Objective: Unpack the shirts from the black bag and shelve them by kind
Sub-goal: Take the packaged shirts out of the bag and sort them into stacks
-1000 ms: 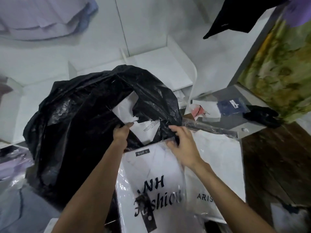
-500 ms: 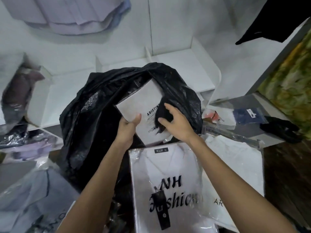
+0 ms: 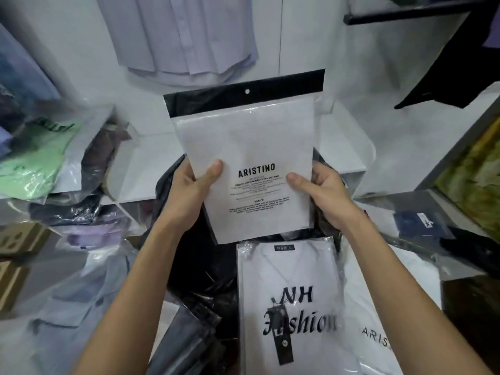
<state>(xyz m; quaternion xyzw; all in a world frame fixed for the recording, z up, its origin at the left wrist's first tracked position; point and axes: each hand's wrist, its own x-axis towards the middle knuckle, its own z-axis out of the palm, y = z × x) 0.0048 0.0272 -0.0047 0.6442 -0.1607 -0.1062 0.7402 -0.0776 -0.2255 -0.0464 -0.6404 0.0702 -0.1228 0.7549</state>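
Observation:
I hold a white Aristino shirt packet (image 3: 243,147) with a black top strip upright in front of me. My left hand (image 3: 193,185) grips its left edge, thumb on the front. Along the right edge, my right hand (image 3: 322,190) grips it the same way. Below the packet lies the crumpled black bag (image 3: 200,266), mostly hidden by the packet and my arms. A packed white NH Fashion shirt (image 3: 292,307) lies in front of the bag, on top of another white Aristino packet (image 3: 378,320).
White shelf compartments (image 3: 349,136) stand behind the bag. On the left are a green packed shirt (image 3: 35,161), dark and purple packed shirts (image 3: 89,212) and a cardboard box (image 3: 19,236). A pale shirt (image 3: 184,44) hangs above. Dark blue packets (image 3: 416,220) lie right.
Both hands pulled the Aristino packet out of the black bag and lifted it upright; the bag has slumped down beneath it. The view tilted upward.

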